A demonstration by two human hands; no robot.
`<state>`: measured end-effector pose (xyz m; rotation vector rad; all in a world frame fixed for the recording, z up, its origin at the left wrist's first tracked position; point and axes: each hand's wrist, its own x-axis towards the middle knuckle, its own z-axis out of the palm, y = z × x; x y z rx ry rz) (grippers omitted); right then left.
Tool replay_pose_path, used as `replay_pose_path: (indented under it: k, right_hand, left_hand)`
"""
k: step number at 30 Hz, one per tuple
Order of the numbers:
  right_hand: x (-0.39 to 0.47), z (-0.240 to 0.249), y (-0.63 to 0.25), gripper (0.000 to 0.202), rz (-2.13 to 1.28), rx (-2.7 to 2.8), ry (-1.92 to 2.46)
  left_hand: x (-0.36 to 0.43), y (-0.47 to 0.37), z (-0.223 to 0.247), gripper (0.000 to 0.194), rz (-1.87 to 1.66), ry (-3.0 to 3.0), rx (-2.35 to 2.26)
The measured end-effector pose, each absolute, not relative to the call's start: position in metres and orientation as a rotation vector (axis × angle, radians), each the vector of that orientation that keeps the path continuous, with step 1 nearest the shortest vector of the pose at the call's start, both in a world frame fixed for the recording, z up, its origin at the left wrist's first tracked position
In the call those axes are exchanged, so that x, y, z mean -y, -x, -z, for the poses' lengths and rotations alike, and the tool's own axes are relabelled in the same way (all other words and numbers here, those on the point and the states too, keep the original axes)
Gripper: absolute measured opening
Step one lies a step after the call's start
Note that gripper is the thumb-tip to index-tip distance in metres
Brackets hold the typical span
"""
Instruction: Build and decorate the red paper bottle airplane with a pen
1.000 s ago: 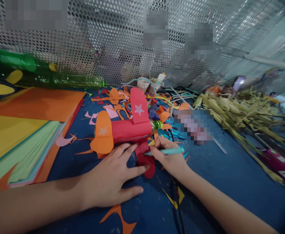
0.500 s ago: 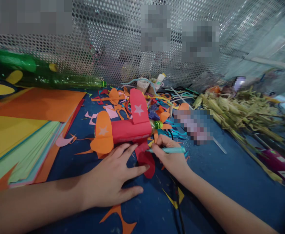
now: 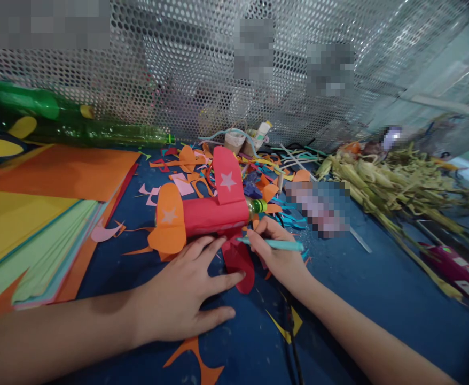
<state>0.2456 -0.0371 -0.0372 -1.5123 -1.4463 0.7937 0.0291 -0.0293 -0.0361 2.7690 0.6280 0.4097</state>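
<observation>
A toy plane [image 3: 214,215] made of a bottle wrapped in red paper lies in front of me, its yellow-green cap [image 3: 260,206] pointing right. Its far red wing [image 3: 227,179] and orange tail [image 3: 168,214] each bear a pale star. My left hand [image 3: 188,286] is spread flat beside the body, its index fingertip on the near red wing [image 3: 238,262]. In my right hand [image 3: 276,248] is a light-blue marker pen [image 3: 284,245], pinched between thumb and fingers. The pen's tip is at the near wing, close to the body.
Coloured paper sheets [image 3: 58,171] are stacked at left. Green bottles [image 3: 110,133] lie along the perforated metal screen [image 3: 194,64]. Paper scraps [image 3: 194,160] and small pots [image 3: 234,140] are behind the plane. Dried husks [image 3: 387,187] lie at right; a black cord [image 3: 294,347] runs near my right forearm.
My right hand and the marker pen's tip have shifted slightly up and left along the near wing, toward the body. My left hand and the toy plane keep their places.
</observation>
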Motion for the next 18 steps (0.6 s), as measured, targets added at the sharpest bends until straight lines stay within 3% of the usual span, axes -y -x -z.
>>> replay_pose_path:
  k: [18]
  right_hand:
    - [0.0329, 0.0408, -0.2460, 0.025, -0.752, 1.544, 1.550]
  left_hand:
    - [0.0294, -0.0291, 0.0362, 0.047, -0.435, -2.790, -0.625]
